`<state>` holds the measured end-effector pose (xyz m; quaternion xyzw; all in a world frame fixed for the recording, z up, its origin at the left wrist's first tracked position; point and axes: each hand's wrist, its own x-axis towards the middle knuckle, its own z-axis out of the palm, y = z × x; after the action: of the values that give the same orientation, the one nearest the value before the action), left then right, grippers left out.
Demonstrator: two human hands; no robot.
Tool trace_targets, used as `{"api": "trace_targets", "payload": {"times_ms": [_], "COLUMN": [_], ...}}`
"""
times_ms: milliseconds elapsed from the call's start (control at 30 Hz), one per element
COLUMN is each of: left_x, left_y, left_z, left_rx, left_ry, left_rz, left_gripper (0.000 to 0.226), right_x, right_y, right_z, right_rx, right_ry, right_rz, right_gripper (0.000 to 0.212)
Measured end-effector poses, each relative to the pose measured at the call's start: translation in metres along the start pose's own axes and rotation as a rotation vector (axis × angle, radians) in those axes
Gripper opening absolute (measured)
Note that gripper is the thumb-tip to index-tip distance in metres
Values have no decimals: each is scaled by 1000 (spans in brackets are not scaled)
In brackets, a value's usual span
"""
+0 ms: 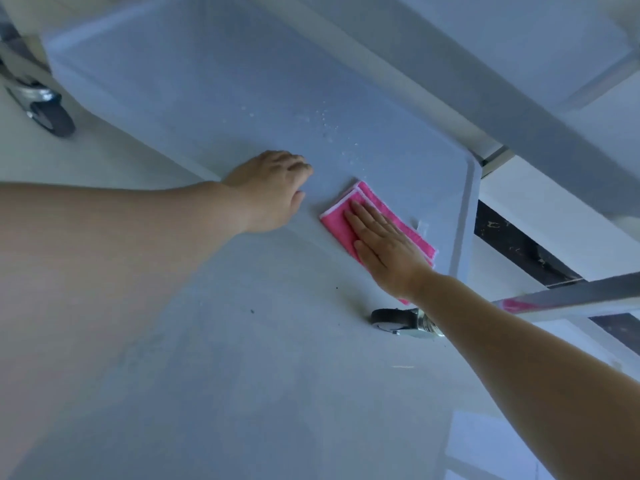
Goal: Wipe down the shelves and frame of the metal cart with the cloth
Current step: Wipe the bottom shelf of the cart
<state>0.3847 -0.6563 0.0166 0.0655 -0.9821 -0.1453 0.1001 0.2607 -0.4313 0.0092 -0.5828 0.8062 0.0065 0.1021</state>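
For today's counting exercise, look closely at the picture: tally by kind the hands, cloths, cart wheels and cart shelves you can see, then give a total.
Hands: 2, the left hand and the right hand
Cloths: 1, the pink cloth
Cart wheels: 2, one far wheel and one near wheel
Cart shelves: 2, the lower shelf and the upper shelf
Total: 7

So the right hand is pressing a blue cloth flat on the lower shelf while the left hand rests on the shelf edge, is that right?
Not quite: the cloth is pink, not blue. The head view shows the right hand pressing it flat on the lower shelf, with the left hand resting on the shelf edge.
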Motion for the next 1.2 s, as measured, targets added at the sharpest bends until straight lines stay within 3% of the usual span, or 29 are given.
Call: {"api": "trace_targets", "payload": {"times_ms": [233, 367, 500, 767, 967, 1200], "left_x": [-8, 7, 10, 13, 12, 11], "left_y": [-20, -55, -65, -64, -60, -61], "left_z": [-10, 0, 8, 6, 7, 9], "left_rx": [119, 155, 112, 199, 119, 83], "left_ry": [32, 121, 107, 96, 65, 74], "left_rz": [83, 145, 127, 229, 250, 235], "left_gripper": [35, 52, 61, 61, 53, 51], "right_x": [-20, -19, -17, -2, 20, 53], "right_y": [25, 40, 49, 92, 129, 167], "right_z": [1, 6, 4, 5, 0, -10], "right_rx": [-41, 36, 64, -2, -15, -44], "right_ry": [-9, 79, 82, 112, 95, 55], "right_rz": [92, 179, 292, 495, 680, 754], "right_gripper": [52, 54, 51, 52, 52, 53]}}
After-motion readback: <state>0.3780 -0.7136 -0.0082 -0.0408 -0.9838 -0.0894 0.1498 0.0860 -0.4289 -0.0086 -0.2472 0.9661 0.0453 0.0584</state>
